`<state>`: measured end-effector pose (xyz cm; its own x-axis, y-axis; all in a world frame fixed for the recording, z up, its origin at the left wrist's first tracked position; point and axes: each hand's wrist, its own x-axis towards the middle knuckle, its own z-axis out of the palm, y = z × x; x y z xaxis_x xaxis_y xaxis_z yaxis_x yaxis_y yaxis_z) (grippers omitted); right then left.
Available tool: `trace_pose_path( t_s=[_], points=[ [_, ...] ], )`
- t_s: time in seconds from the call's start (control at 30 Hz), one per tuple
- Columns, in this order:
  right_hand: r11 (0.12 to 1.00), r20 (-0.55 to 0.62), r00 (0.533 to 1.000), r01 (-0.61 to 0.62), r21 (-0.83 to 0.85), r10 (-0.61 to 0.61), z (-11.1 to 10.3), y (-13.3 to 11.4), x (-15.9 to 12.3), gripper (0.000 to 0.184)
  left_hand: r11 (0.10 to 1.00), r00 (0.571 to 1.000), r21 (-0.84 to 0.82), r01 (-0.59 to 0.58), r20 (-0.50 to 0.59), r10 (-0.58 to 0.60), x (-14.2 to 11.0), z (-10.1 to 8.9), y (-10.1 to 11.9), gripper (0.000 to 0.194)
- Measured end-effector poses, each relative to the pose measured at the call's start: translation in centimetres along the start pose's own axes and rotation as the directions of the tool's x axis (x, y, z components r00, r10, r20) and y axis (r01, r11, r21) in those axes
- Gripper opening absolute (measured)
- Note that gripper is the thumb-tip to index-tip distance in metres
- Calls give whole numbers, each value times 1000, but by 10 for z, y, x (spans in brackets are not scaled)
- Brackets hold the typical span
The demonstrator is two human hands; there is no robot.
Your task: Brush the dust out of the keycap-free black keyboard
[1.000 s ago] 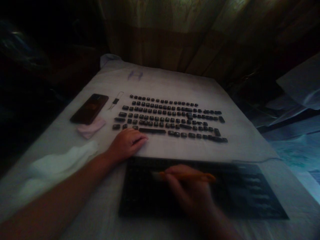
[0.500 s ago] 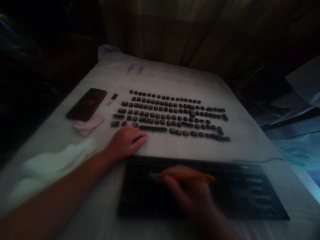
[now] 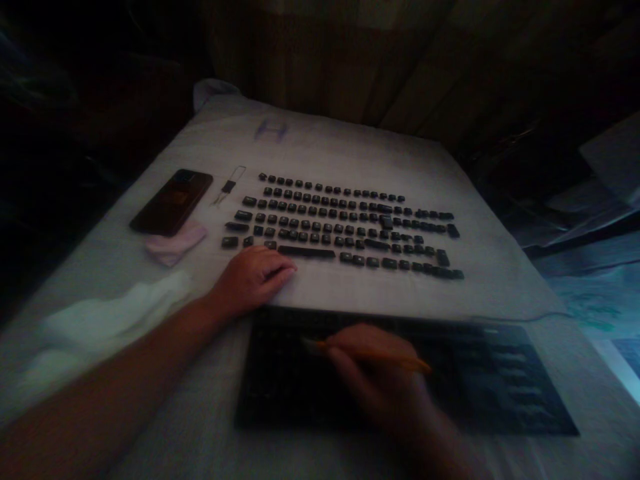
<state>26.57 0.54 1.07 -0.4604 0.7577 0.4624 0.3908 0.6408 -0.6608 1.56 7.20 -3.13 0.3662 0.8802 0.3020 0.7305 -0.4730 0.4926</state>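
My right hand (image 3: 375,363) grips a small brush (image 3: 400,362) with an orange handle. Its pale bristle end points left, over the upper left part of a black keyboard base (image 3: 490,400) whose keycaps are off. Just beyond that base, my left hand (image 3: 253,277) rests on the cloth with fingers curled in and the thumb along them; I see nothing in it. Close to its knuckles lie loose black keycaps, among them the long space bar (image 3: 306,252). Several rows of keycaps (image 3: 320,217) are spread out in keyboard order. Dim light and blur hide the base's details.
On the left lie a dark phone (image 3: 173,202), a wire keycap puller (image 3: 229,187), a pink cloth (image 3: 175,243) and a crumpled white cloth (image 3: 115,310). A cable (image 3: 530,320) runs right from the keyboard base. A whitish cloth (image 3: 350,150) covers the table.
The brush tip has shifted slightly in my right hand's grip over the keyboard base. My left hand stays put. The whole view has tilted a little.
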Motion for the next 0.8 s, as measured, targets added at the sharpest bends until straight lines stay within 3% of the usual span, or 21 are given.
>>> trace_pose_path(
  t_s=[0.2, 0.4, 0.6, 0.8],
  points=[
    [999, 20, 999, 40, -14, -40, 0, 1, -1, 16, 998, 998, 32, -58, -38, 59, 0, 0, 0, 26],
    [1000, 52, 999, 3, 2, -3, 1, -2, -3, 19, 995, 995, 49, -84, -55, 87, 0, 0, 0, 25],
    [999, -2, 1000, -13, 43, 14, 0, -3, -4, 16, 994, 994, 62, -91, -57, 94, -1, 2, -2, 25],
    [1000, -58, 998, 5, -18, -6, -7, -2, 0, 15, 995, 995, 49, -85, -45, 87, -1, 0, -2, 26]
  ],
)
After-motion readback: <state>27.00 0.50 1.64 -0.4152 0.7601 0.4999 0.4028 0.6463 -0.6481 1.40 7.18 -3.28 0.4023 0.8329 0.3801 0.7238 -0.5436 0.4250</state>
